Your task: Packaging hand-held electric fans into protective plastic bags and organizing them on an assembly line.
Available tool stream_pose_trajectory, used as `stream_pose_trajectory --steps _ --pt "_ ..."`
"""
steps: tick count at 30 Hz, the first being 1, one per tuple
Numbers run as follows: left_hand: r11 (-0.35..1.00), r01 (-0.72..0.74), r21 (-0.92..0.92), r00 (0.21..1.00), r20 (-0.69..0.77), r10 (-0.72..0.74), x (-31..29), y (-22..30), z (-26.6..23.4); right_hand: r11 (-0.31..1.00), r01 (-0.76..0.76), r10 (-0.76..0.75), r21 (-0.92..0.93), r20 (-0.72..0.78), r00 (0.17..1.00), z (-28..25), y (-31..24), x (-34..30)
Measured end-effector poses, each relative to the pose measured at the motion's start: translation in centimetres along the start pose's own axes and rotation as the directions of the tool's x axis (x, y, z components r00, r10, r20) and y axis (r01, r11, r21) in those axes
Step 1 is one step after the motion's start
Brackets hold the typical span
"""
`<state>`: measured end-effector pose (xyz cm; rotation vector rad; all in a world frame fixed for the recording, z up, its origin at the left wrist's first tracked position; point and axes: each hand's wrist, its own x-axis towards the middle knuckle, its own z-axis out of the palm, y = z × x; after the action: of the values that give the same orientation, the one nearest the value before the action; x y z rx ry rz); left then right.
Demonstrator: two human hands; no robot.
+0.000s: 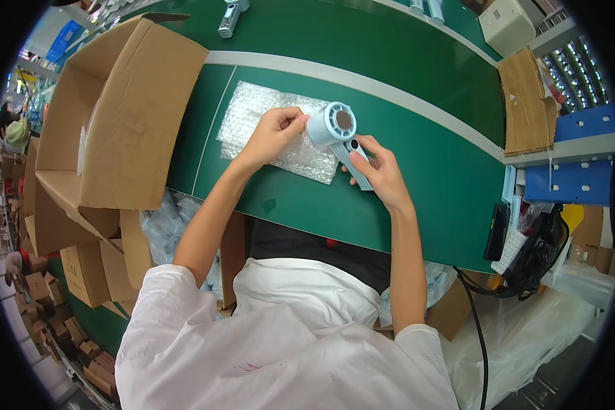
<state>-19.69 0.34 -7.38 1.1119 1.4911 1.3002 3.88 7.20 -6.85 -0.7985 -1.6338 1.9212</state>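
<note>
A light blue handheld fan [326, 131], with a round slotted head and a straight handle, is held tilted above the green worktable. Around its handle the fingers of my right hand [381, 171] are wrapped, the thumb close to a dark button. My left hand [277, 137] is closed in a pinch against the left edge of the fan's head; what the fingertips hold there is hidden. Beneath the left hand and the fan lie flat clear bubble-wrap bags [253, 102], partly overlapping.
An open cardboard box [137, 116] stands at the table's left. Another handheld device [229, 20] lies on the green surface beyond a pale strip [307, 66]. At the right edge are a black phone-like object [497, 231] and a dark cable [482, 335]. Plastic-wrapped items hang below the table edge.
</note>
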Motion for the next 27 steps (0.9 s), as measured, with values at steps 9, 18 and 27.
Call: stream_pose_trajectory --steps 9,18,27 --pt "0.996 0.039 -0.082 0.998 0.056 -0.035 -0.1 0.4 -1.0 0.872 0.115 -0.148 -0.477 -0.031 0.989 1.6 -1.3 -0.4" --pt "0.494 -0.608 0.622 0.788 0.398 0.469 -3.0 7.1 2.5 0.681 0.253 -0.356 -0.687 -0.008 0.935 3.1 -2.7 -2.4" --pt "0.422 -0.695 0.582 0.712 0.477 0.516 -4.6 10.8 5.9 0.962 -0.015 0.093 0.273 -0.278 0.956 -0.6 -5.6 -6.6"
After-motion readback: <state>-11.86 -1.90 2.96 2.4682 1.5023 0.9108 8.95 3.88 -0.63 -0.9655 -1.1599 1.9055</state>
